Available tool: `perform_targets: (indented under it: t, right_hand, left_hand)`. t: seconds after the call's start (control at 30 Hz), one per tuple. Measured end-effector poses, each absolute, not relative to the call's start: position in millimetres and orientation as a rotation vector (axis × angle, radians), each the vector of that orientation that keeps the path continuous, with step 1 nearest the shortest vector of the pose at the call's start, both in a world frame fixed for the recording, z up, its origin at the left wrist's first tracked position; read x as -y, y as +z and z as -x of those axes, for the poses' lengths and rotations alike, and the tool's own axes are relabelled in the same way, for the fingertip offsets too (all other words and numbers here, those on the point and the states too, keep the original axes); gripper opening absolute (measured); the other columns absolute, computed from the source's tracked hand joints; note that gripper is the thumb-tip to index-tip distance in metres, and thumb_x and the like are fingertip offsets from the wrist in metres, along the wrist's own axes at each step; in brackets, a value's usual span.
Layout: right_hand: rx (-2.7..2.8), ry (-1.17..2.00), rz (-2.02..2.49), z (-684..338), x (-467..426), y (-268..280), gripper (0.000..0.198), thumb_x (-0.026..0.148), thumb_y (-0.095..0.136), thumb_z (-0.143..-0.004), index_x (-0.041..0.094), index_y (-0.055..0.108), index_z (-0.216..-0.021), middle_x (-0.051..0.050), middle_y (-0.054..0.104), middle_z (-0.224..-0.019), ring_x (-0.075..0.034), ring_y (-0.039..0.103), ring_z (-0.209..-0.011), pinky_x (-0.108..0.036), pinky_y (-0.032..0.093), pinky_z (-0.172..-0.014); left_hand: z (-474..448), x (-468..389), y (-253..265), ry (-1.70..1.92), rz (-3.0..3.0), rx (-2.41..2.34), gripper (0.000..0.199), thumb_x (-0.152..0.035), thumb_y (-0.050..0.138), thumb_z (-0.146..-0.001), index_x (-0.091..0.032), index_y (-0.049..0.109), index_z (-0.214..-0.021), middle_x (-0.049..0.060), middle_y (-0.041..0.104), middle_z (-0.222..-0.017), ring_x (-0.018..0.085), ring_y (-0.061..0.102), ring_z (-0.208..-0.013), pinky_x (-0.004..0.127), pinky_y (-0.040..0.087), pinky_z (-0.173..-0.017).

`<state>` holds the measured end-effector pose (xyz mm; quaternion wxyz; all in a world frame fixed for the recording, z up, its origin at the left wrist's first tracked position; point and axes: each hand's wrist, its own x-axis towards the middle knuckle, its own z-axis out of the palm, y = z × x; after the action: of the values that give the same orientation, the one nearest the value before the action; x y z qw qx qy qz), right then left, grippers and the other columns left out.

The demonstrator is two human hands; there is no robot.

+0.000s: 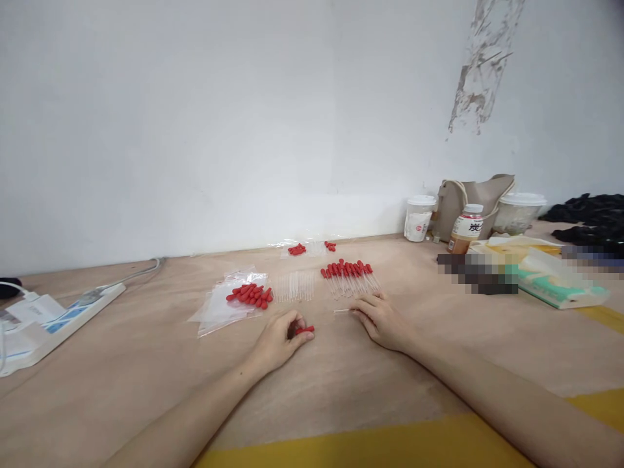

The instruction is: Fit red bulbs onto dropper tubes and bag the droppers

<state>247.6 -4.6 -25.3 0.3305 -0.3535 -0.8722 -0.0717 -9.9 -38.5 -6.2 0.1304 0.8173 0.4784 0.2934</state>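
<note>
My left hand (pixel 283 339) is closed around a red rubber dropper bulb (pixel 305 330), whose narrow end points to the right. Between the fingers of my right hand (pixel 379 318) is a thin clear glass tube (pixel 342 311), its free end toward the left hand. A short gap separates bulb and tube. Beyond the right hand lie several droppers (pixel 346 273), red bulbs fitted on clear tubes. Bare glass tubes (pixel 295 286) lie in a row left of them. Loose red bulbs (pixel 249 295) are piled on clear plastic bags (pixel 219 312) farther left.
Against the wall lies another clear bag with red bulbs (pixel 297 249). At left is a power strip (pixel 73 322) with plugs and cables. A paper cup (pixel 419 218), a bottle (pixel 465 229), a grey bag (pixel 448 208) and a tissue pack (pixel 560 283) stand or lie at right.
</note>
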Motion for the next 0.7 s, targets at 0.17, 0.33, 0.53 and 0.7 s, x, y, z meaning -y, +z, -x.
perform_targets:
  t: [0.17, 0.33, 0.53, 0.7]
  right_hand:
    - [2.302, -0.161, 0.892, -236.5, 10.8, -21.3, 0.02, 0.02, 0.037, -0.086, 0.019, 0.057, -0.086, -0.004, 0.059, -0.083, -0.014, 0.053, -0.08, -0.03, 0.031, -0.076]
    - [2.35, -0.134, 0.844, -211.0, 10.2, -15.8, 0.02, 0.021, 0.038, -0.087, 0.021, 0.058, -0.086, -0.002, 0.06, -0.083, -0.013, 0.053, -0.077, -0.031, 0.028, -0.077]
    - [2.232, -0.033, 0.833, -202.6, 7.6, -19.1, 0.018, 0.019, 0.039, -0.086, 0.019, 0.057, -0.087, -0.002, 0.061, -0.085, -0.011, 0.053, -0.077, -0.031, 0.027, -0.078]
    - [2.206, -0.001, 0.833, -206.4, 8.1, -20.4, 0.016, 0.019, 0.041, -0.085, 0.019, 0.057, -0.086, -0.002, 0.062, -0.083, -0.012, 0.054, -0.077, -0.031, 0.027, -0.076]
  left_hand:
    - [6.6, 34.9, -12.7, 0.96, -2.37, -1.324, 0.022, -0.029, 0.048, -0.084, -0.02, 0.051, -0.105, 0.002, 0.057, -0.087, 0.016, 0.054, -0.081, 0.028, 0.043, -0.074]
    - [9.0, 36.6, -7.8, 0.925, -2.492, -1.307, 0.02, -0.027, 0.041, -0.088, -0.021, 0.06, -0.09, 0.003, 0.053, -0.086, 0.016, 0.052, -0.084, 0.028, 0.041, -0.077]
    - [9.0, 37.1, -5.7, 0.983, -2.479, -1.29, 0.018, -0.028, 0.043, -0.087, -0.019, 0.059, -0.086, 0.002, 0.058, -0.085, 0.016, 0.053, -0.083, 0.027, 0.041, -0.076]
    - [10.7, 34.1, -10.6, 0.926, -2.4, -1.285, 0.022, -0.034, 0.043, -0.087, -0.02, 0.06, -0.091, 0.002, 0.063, -0.089, 0.016, 0.057, -0.084, 0.028, 0.042, -0.079]
